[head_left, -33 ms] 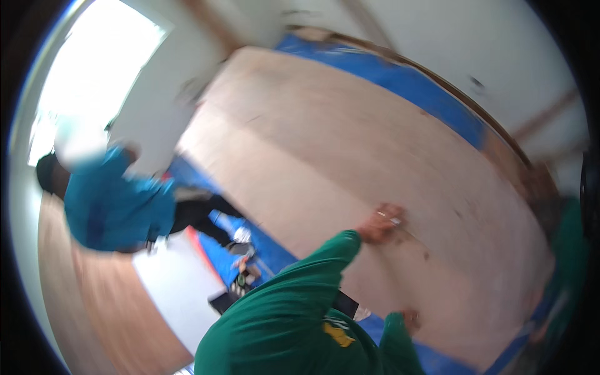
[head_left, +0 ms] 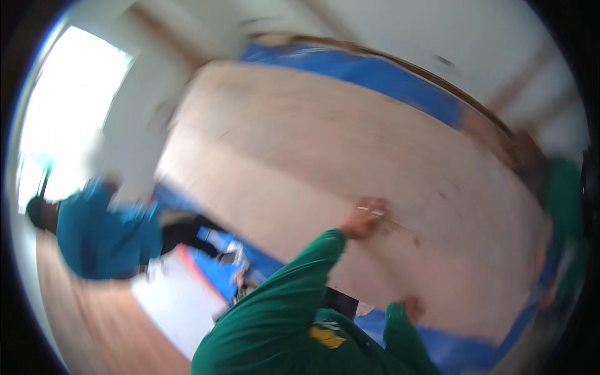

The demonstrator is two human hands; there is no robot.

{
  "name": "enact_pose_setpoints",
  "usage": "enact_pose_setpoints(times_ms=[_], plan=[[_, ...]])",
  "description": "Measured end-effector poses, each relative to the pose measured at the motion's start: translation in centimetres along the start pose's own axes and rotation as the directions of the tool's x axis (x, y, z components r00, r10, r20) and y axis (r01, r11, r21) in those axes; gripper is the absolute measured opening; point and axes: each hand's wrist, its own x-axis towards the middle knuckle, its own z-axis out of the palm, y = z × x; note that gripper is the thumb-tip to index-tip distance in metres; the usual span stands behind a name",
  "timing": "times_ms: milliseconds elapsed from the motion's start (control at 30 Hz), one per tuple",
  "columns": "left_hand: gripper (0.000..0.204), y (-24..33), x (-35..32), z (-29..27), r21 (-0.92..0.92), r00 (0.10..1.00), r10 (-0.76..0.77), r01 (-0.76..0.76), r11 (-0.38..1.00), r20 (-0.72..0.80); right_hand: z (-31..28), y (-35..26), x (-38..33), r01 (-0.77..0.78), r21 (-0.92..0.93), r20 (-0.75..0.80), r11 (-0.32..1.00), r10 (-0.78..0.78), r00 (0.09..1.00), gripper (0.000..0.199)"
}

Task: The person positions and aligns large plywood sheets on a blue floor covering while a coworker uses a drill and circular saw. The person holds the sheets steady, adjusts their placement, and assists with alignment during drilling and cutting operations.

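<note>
A large pale wooden board [head_left: 275, 137] lies before me, with a seam or shadow line running across it. My left hand [head_left: 364, 219] rests on the board near this line. A thin pale band crosses its fingers; blur hides whether that is a ring or something held. Closer to my body, my right hand [head_left: 410, 309] is at the board's near edge, only partly showing beyond its green sleeve [head_left: 400, 334]. Its fingers are too smeared to read.
Blue sheeting [head_left: 356, 70] shows beyond the board's far edge and along its near side. A person in a blue top [head_left: 106, 231] bends at the left by a bright window [head_left: 69, 94]. Another green-sleeved figure [head_left: 562, 200] is blurred at the far right. A white panel [head_left: 169, 306] lies lower left.
The whole view has shifted, so the board, window and person in blue appear farther left and a little lower. Both my hands keep their places on the board.
</note>
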Motion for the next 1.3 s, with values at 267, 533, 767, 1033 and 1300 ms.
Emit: enact_pose_setpoints(times_ms=[267,533,767,1033,1300], plan=[[0.069,-4.4,0.6,0.8,0.33,1.0,-0.001,-0.008,0.944,0.028,-3.1,-5.2,-3.9,-0.548,0.489,0.285,0.678,0.47,0.835,0.081],[0.071,-4.4,1.1,2.1,0.385,0.999,0.043,-0.041,0.922,0.003,-10.6,-4.9,-3.4,-0.503,0.606,0.198,0.616,0.495,0.846,0.077],[0.074,-5.6,0.8,2.3,0.378,0.997,0.082,-0.07,0.923,-0.015,-8.3,-5.9,-4.1,-0.52,0.543,0.217,0.659,0.488,0.846,0.081],[0.075,-7.9,0.1,1.0,0.31,0.998,-0.02,0.002,0.951,0.055,-2.2,-7.7,-4.7,-0.085,-0.034,0.31,0.996,0.092,0.946,0.079],[0.069,-11.7,-4.3,-0.5,0.13,0.993,0.014,0.002,0.992,-0.121,-2.4,-10.7,-7.3,-0.457,0.466,0.11,0.758,0.463,0.88,0.081]])
